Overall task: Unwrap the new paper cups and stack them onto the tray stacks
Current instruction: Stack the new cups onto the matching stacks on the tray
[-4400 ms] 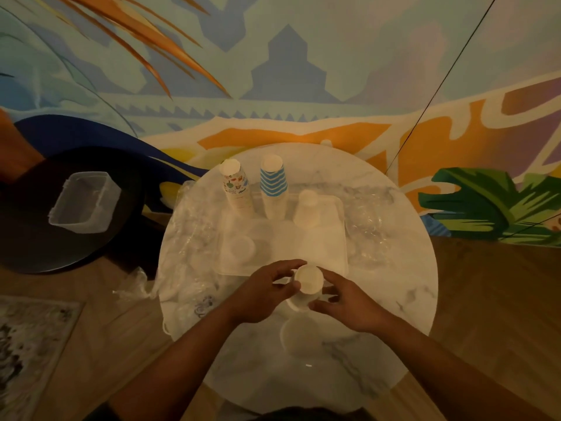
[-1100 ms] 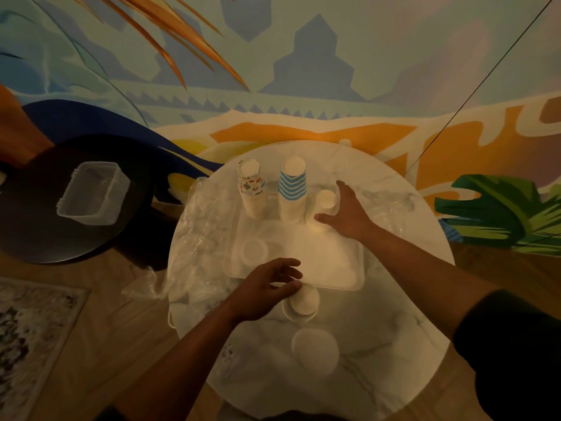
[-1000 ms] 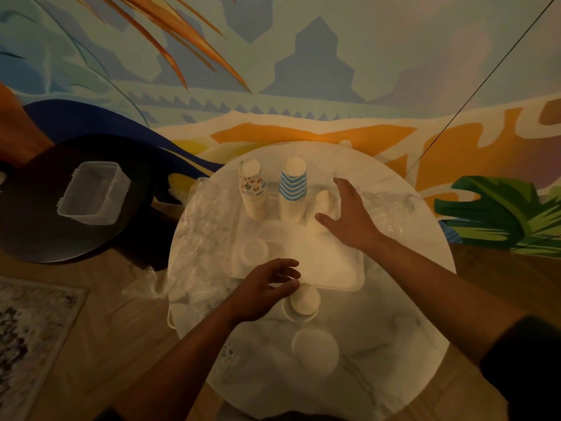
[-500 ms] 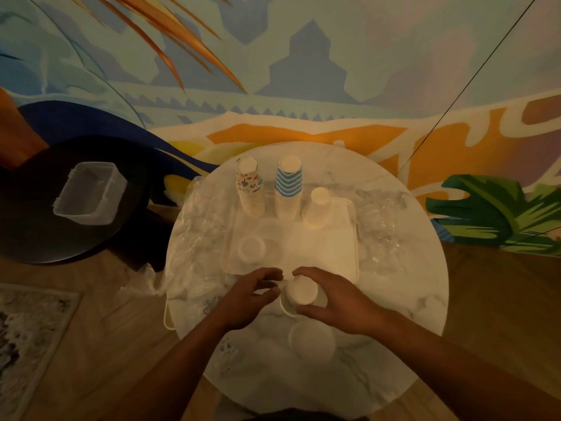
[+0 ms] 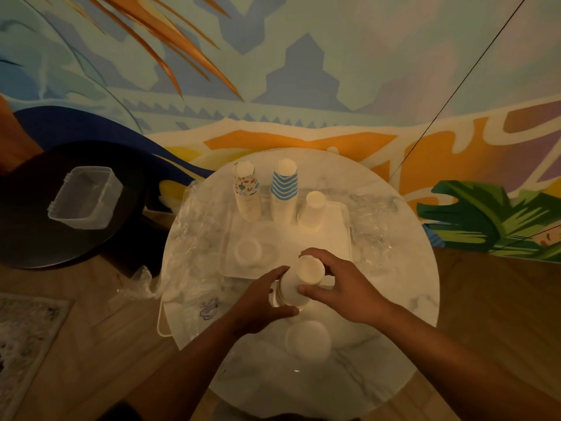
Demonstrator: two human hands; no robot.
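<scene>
Both hands meet over a short stack of plain white cups (image 5: 293, 291) standing upside down at the near edge of the tray (image 5: 340, 226). The right hand (image 5: 343, 288) curls round the top cup, thumb on the near side and fingers over the far rim. The left hand (image 5: 261, 299) cups the lower part of the same stack, fingers bent round its left side.

Along the far edge of the tray stand three inverted stacks: a patterned stack (image 5: 247, 194) on the left, a blue-striped stack (image 5: 284, 191) in the middle, and a shorter plain stack (image 5: 312, 212) on the right. A low white cup (image 5: 247, 252) sits on the tray's left part. Clear plastic wrap (image 5: 194, 238) lies crumpled left of the tray, more to its right. Nearer than the tray, on the marble table (image 5: 394, 329), rests a white round lid or cup (image 5: 307, 338).
</scene>
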